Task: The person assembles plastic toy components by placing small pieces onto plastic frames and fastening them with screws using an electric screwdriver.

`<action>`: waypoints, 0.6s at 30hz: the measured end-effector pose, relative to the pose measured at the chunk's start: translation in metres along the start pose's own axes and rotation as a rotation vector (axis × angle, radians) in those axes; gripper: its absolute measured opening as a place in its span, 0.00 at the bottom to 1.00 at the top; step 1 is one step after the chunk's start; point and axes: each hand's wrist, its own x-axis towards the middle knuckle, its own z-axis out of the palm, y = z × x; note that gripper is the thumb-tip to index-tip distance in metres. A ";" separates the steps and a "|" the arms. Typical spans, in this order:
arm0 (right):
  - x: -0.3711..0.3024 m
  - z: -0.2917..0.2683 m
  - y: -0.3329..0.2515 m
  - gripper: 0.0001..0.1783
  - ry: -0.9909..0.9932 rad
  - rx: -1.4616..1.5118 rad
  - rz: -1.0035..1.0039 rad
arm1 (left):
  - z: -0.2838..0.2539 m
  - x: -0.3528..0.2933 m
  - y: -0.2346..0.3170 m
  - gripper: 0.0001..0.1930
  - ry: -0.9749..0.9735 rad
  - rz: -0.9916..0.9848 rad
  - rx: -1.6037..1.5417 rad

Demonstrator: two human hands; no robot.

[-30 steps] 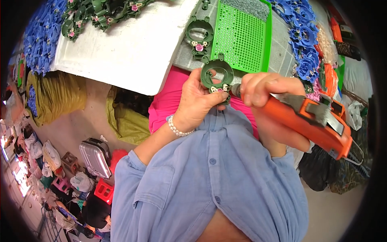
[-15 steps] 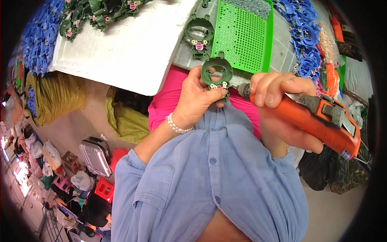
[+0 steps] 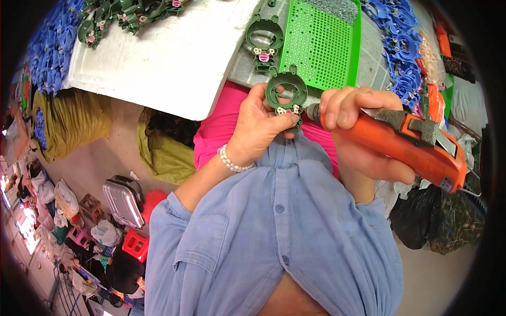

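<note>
My left hand [image 3: 258, 124] pinches a dark green plastic ring-shaped part [image 3: 287, 79] over my lap. Small cream pieces and a pink piece sit on its lower end by my thumb. In my right hand [image 3: 363, 113] is an orange electric screwdriver [image 3: 382, 139], lying slantwise with its dark nose pointing left at the part's lower end. Whether the bit touches the part, I cannot tell. Just beyond, a second green part [image 3: 267, 25] with cream and pink pieces lies on the grey tabletop. To its right stands a bright green perforated tray [image 3: 319, 47] with small metal screws heaped at its far end.
A white foam board [image 3: 158, 63] at the left carries a pile of green parts [image 3: 129, 16]. Blue parts are heaped at the far left [image 3: 52, 47] and along the right [image 3: 403, 47]. Yellow sacks [image 3: 74, 124], a silver case [image 3: 124, 200] and a red stool [image 3: 135, 245] stand on the floor.
My right hand has shifted slightly left and up with the electric screwdriver, its nose now closer to the green part. My left hand keeps its hold with little movement.
</note>
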 end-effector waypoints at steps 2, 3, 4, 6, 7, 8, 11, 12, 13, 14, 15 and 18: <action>-0.002 0.001 0.003 0.55 0.056 -0.120 -0.007 | 0.000 0.001 -0.001 0.22 -0.014 -0.012 0.005; -0.002 0.000 0.005 0.55 0.056 -0.119 -0.006 | 0.000 0.001 -0.001 0.22 -0.013 -0.012 0.005; -0.002 -0.001 0.007 0.55 0.055 -0.121 -0.012 | 0.000 0.000 0.000 0.23 -0.008 -0.015 0.005; -0.001 -0.003 0.009 0.55 0.053 -0.122 -0.017 | 0.000 0.001 -0.001 0.23 -0.003 -0.017 0.004; -0.001 -0.003 0.010 0.55 0.040 -0.120 -0.022 | 0.000 0.001 -0.001 0.23 0.002 -0.018 0.004; 0.000 -0.004 0.011 0.55 0.027 -0.117 -0.026 | 0.000 0.001 -0.001 0.23 0.006 -0.020 0.004; 0.000 -0.004 0.011 0.55 0.027 -0.133 -0.031 | -0.002 0.001 -0.004 0.22 0.004 0.006 0.021; 0.000 -0.004 0.011 0.55 0.027 -0.133 -0.030 | -0.001 0.001 -0.004 0.22 0.004 0.006 0.021; 0.000 -0.004 0.011 0.55 0.031 -0.135 -0.030 | 0.000 0.002 -0.003 0.23 0.008 0.007 0.013; 0.000 -0.003 0.012 0.56 0.035 -0.137 -0.029 | 0.001 0.002 -0.002 0.23 0.011 0.008 0.006; 0.000 -0.004 0.012 0.56 0.035 -0.137 -0.028 | 0.001 0.002 -0.003 0.23 0.012 0.008 0.005; 0.000 -0.004 0.014 0.56 0.032 -0.133 -0.039 | 0.001 0.003 -0.003 0.23 0.014 0.021 0.015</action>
